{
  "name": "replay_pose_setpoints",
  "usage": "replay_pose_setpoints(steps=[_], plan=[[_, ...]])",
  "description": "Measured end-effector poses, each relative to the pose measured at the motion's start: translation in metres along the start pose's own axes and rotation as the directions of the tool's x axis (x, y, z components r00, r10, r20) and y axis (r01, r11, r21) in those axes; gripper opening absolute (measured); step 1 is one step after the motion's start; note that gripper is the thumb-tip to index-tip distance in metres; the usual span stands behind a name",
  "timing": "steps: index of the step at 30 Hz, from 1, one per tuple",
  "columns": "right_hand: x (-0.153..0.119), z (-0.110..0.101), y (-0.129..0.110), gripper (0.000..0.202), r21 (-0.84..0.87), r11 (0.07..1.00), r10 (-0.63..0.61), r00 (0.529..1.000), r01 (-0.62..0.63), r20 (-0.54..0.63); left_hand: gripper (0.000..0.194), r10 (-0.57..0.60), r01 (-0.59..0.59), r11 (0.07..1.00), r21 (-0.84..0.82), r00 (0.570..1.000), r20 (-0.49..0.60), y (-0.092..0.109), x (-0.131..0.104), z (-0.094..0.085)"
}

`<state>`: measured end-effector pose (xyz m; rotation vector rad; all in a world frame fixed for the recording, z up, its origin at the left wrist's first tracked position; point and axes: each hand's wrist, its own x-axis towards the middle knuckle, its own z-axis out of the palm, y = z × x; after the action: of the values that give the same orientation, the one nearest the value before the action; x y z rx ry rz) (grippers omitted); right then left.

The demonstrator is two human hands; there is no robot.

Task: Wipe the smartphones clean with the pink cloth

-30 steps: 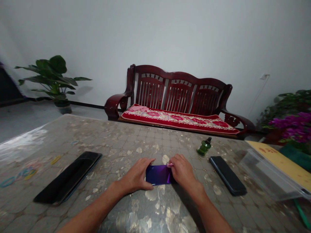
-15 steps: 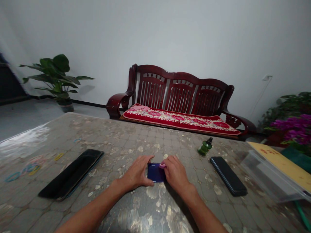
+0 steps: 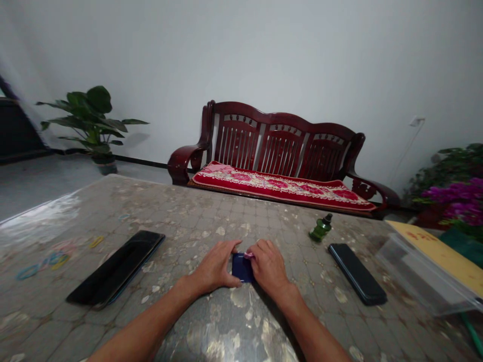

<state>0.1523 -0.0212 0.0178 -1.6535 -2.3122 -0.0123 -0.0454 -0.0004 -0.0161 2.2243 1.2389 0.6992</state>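
Note:
A small dark-blue flat rectangular object [image 3: 241, 269] lies on the table in front of me, with faint light lettering near its far edge. My left hand [image 3: 219, 265] grips it by its left side, thumb at the near edge and fingers at the far edge. My right hand [image 3: 268, 264] is closed on a small pink piece [image 3: 248, 255], pressed to the far right part of the blue surface. What the pink piece is made of is too small to tell. My right fingers hide the blue object's right end.
A black tablet [image 3: 118, 269] lies left, beyond it several coloured bands [image 3: 56, 260]. To the right are a green bottle [image 3: 320, 228], a dark phone [image 3: 357, 274] and a clear plastic box [image 3: 411, 276] with a yellow sheet [image 3: 437, 251]. A wooden bench [image 3: 283, 146] stands behind the table.
My right hand and the pink piece have shifted slightly left and away from me across the blue surface. My left hand keeps its hold. The whole view has shifted a little.

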Motion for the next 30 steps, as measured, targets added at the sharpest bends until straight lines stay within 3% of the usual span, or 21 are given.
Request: replay_pose_setpoints(steps=[5,10,15,19,22,27,30], plan=[[0.0,0.002,0.003,0.018,-0.008,0.998,0.056,0.998,-0.056,-0.03,0.102,-0.012,0.012,1.0,0.016,1.0,0.012,-0.002,0.0,0.001],[-0.001,0.01,0.0,0.02,0.148,0.986,-0.067,0.997,0.073,-0.046,0.106,-0.023,0.022,1.0,0.015,1.0,0.015,0.002,0.0,-0.001],[0.0,0.018,-0.001,0.02,0.244,0.968,-0.026,0.993,0.054,-0.116,0.109,-0.033,0.033,0.999,0.004,0.999,0.016,0.005,0.0,-0.002],[-0.001,0.02,-0.002,0.019,0.309,0.941,-0.105,0.987,0.138,-0.121,0.109,-0.02,0.02,1.0,-0.006,1.0,0.005,0.004,0.001,0.0],[-0.001,0.02,-0.003,0.019,0.305,0.936,-0.147,0.983,0.174,-0.109,0.108,-0.013,0.013,1.0,-0.003,1.0,-0.002,0.003,0.001,0.001],[0.001,0.017,-0.003,0.018,0.249,0.96,-0.1,0.987,0.13,-0.127,0.109,-0.02,0.02,1.0,-0.009,1.0,-0.001,0.003,0.001,0.001],[0.0,0.015,-0.004,0.018,0.251,0.952,-0.16,0.983,0.178,-0.09,0.108,-0.02,0.02,1.0,-0.018,1.0,-0.006,0.004,0.001,0.001]])
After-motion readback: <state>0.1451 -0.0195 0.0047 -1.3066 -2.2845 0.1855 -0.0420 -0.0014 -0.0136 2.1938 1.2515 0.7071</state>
